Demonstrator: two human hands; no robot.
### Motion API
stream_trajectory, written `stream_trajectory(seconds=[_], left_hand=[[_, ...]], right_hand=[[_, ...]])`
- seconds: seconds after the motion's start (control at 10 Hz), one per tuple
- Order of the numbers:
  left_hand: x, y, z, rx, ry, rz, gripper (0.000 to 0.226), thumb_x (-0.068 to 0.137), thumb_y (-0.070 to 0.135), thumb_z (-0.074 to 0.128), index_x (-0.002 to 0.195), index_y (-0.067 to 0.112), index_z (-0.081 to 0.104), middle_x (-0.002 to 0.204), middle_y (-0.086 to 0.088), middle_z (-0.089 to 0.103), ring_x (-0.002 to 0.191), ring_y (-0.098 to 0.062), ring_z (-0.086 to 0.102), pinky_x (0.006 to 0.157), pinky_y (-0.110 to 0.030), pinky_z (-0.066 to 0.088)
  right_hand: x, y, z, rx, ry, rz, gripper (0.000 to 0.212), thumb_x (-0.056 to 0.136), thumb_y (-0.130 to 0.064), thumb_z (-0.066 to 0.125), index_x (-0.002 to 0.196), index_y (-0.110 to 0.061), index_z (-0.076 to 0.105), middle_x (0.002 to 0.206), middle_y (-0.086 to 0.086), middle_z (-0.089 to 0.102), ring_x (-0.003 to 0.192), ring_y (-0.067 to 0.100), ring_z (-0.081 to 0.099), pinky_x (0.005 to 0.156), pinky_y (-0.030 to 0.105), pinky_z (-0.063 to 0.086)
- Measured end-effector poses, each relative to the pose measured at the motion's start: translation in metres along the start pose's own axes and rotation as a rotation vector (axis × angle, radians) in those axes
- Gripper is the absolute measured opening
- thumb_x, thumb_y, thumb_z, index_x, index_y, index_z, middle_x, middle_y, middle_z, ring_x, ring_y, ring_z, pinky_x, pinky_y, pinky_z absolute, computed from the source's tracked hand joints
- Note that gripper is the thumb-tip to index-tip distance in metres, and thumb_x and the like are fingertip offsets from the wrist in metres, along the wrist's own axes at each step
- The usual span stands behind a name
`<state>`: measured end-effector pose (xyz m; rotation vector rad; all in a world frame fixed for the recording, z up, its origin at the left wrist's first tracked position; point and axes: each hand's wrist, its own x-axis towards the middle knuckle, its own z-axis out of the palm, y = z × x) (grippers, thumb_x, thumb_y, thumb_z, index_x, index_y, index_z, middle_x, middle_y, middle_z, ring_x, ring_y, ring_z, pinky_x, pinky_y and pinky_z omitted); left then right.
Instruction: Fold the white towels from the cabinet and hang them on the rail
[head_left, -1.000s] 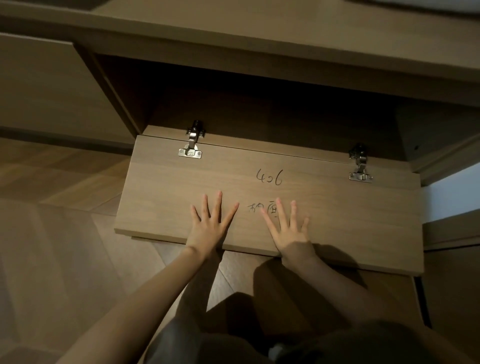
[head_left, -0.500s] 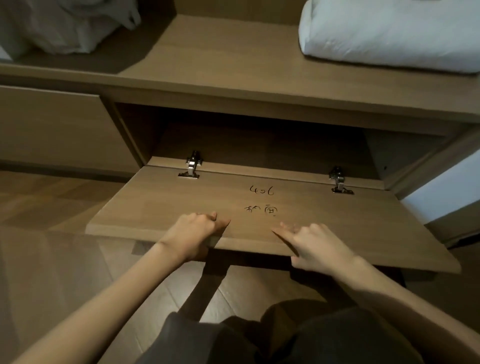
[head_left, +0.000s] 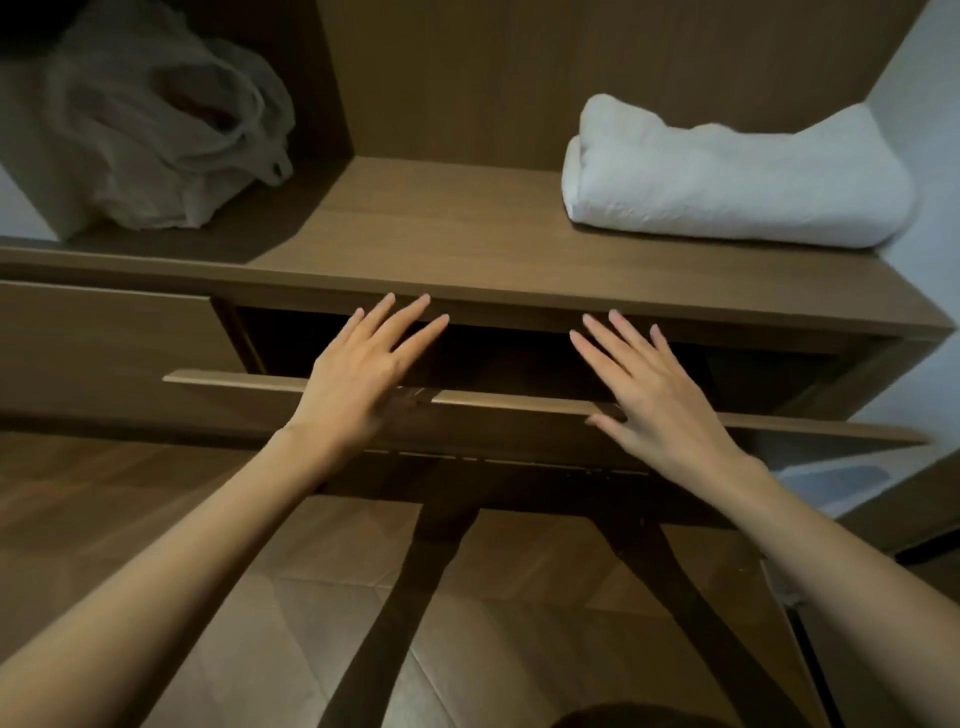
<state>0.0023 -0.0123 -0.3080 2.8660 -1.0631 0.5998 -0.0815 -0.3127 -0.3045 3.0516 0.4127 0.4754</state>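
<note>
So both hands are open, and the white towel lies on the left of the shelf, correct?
No. The head view shows the white towel on the right of the shelf; the left hand and the right hand are open.

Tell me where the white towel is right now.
In the head view, the white towel lies at the right end of the wooden shelf, above the flap door and beyond the right hand.

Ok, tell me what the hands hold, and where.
Nothing is held: left hand and right hand lie flat, fingers straight, against the flap door near its top edge.
</note>
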Motion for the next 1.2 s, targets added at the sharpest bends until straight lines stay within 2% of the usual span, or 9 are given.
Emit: stream_trajectory(seconds=[0.2, 0.3, 0.4, 0.5, 0.8, 0.9, 1.0, 1.1, 1.2], left_hand=[[0.038, -0.019, 0.0, -0.038, -0.069, -0.112, 0.085, 0.088, 0.036, 0.066, 0.154, 0.024, 0.014, 0.161, -0.005, 0.015, 0.147, -0.036, 0.01, 0.12, -0.047, 0.012], [0.055, -0.021, 0.001, -0.077, -0.093, -0.162, 0.087, 0.088, 0.034, 0.066, 0.155, 0.023, 0.011, 0.161, -0.005, 0.013, 0.148, -0.03, 0.01, 0.12, -0.04, 0.009], [0.064, -0.019, 0.004, -0.099, -0.056, -0.21, 0.081, 0.087, 0.024, 0.069, 0.153, 0.023, 0.021, 0.158, -0.004, 0.025, 0.146, -0.026, 0.021, 0.117, -0.036, 0.018], [0.067, -0.017, 0.009, -0.055, 0.026, -0.226, 0.076, 0.084, 0.014, 0.071, 0.149, 0.021, 0.034, 0.149, -0.007, 0.04, 0.134, -0.029, 0.038, 0.106, -0.04, 0.035], [0.068, -0.022, 0.025, -0.021, 0.135, -0.202, 0.077, 0.071, 0.009, 0.083, 0.139, 0.018, 0.049, 0.129, -0.009, 0.056, 0.11, -0.03, 0.054, 0.095, -0.042, 0.043], [0.068, -0.021, 0.026, -0.03, 0.135, -0.203, 0.076, 0.074, 0.008, 0.079, 0.141, 0.018, 0.046, 0.133, -0.009, 0.054, 0.114, -0.03, 0.052, 0.099, -0.043, 0.04], [0.068, -0.016, 0.014, -0.03, 0.061, -0.2, 0.073, 0.082, 0.011, 0.074, 0.146, 0.018, 0.039, 0.142, -0.009, 0.047, 0.124, -0.03, 0.046, 0.105, -0.043, 0.036], [0.07, -0.012, -0.005, -0.097, -0.054, -0.212, 0.067, 0.092, 0.031, 0.062, 0.15, 0.02, 0.031, 0.152, -0.005, 0.036, 0.137, -0.026, 0.036, 0.114, -0.042, 0.026], [0.084, -0.013, -0.036, -0.155, -0.154, -0.226, 0.064, 0.095, 0.043, 0.051, 0.151, 0.023, 0.027, 0.157, -0.001, 0.027, 0.145, -0.021, 0.023, 0.119, -0.043, 0.014]], right_hand=[[0.039, 0.019, -0.001, -0.016, -0.037, 0.108, 0.095, 0.082, -0.03, 0.074, 0.155, -0.014, 0.014, 0.162, 0.009, 0.01, 0.15, 0.025, 0.003, 0.12, 0.051, 0.008], [0.056, 0.027, 0.0, 0.014, -0.068, 0.132, 0.095, 0.084, -0.03, 0.073, 0.155, -0.015, 0.012, 0.162, 0.006, 0.014, 0.149, 0.021, 0.01, 0.121, 0.041, 0.008], [0.066, 0.028, 0.0, 0.03, -0.045, 0.163, 0.09, 0.083, -0.027, 0.075, 0.154, -0.019, 0.02, 0.16, 0.0, 0.024, 0.148, 0.019, 0.02, 0.119, 0.037, 0.021], [0.07, 0.026, 0.002, -0.011, -0.001, 0.201, 0.084, 0.083, -0.026, 0.075, 0.152, -0.024, 0.028, 0.156, -0.004, 0.033, 0.144, 0.02, 0.03, 0.11, 0.041, 0.036], [0.068, 0.02, 0.007, -0.022, 0.097, 0.257, 0.077, 0.081, -0.021, 0.076, 0.148, -0.026, 0.038, 0.148, -0.004, 0.044, 0.138, 0.022, 0.041, 0.104, 0.042, 0.043], [0.069, 0.021, 0.01, -0.038, 0.077, 0.24, 0.076, 0.081, -0.023, 0.077, 0.147, -0.024, 0.04, 0.148, -0.002, 0.045, 0.137, 0.022, 0.043, 0.105, 0.04, 0.041], [0.074, 0.02, 0.0, -0.104, -0.019, 0.182, 0.073, 0.088, -0.036, 0.069, 0.15, -0.023, 0.033, 0.153, -0.001, 0.039, 0.14, 0.022, 0.038, 0.108, 0.038, 0.039], [0.084, 0.015, -0.025, -0.063, -0.135, 0.144, 0.068, 0.093, -0.057, 0.05, 0.15, -0.027, 0.033, 0.154, -0.003, 0.037, 0.14, 0.021, 0.038, 0.104, 0.039, 0.043], [0.101, 0.014, -0.061, -0.02, -0.208, 0.081, 0.058, 0.097, -0.055, 0.041, 0.149, -0.03, 0.034, 0.153, -0.006, 0.038, 0.14, 0.018, 0.036, 0.107, 0.036, 0.039]])
